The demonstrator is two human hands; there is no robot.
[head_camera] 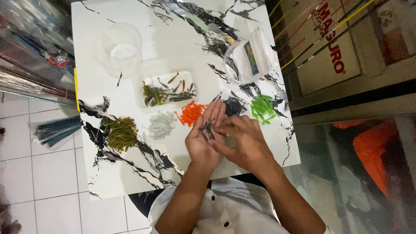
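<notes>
My left hand (203,138) lay palm-up, fingers spread flat, cradling a few small dark soft-plastic worm lures (207,129). Right hand (242,141) curled beside them, fingertips (222,130) pinching at the lures; grip unclear. Orange lure pile (190,113) lay just beyond on the marble-patterned white table (99,173).

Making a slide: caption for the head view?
Left hand cups dark lures; right hand picks among them.

Single head-worn view, looking steeply down from above onto a marble-patterned table (108,182), near, both forearms entering from bottom edge.
</notes>
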